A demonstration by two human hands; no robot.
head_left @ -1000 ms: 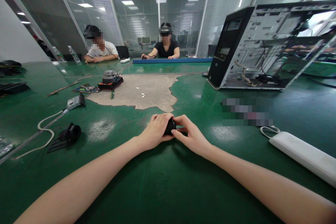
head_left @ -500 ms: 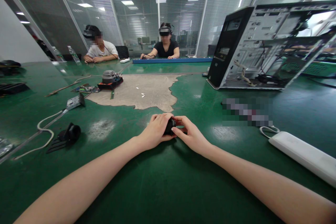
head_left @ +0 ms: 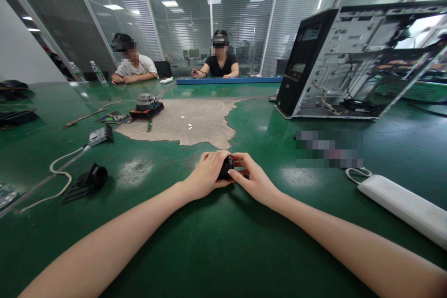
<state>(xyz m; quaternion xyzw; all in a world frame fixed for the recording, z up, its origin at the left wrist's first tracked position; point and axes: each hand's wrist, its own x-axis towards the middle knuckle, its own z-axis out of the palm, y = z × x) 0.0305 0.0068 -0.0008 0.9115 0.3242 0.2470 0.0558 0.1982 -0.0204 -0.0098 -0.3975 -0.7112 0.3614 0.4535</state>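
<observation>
- Head view, the hands: the left hand (head_left: 208, 171) wraps over the top and left side of a small black part (head_left: 225, 168), gripping it; the right hand (head_left: 256, 177) pinches the same part from the right, thumb on the near side and fingertips on the far side.
- Head view, the part: it sits between the 2 hands, at the middle of the green bench (head_left: 223, 247), just near of the bare patch (head_left: 209, 123); the left hand covers more of it, the right meets its exposed right end; its long axis is hidden by the fingers, so I cannot tell it.
- Head view, around: a black bracket (head_left: 93, 178) lies well to the left; a white power strip (head_left: 401, 205) lies near right; an open computer case (head_left: 307, 65) stands far right.
</observation>
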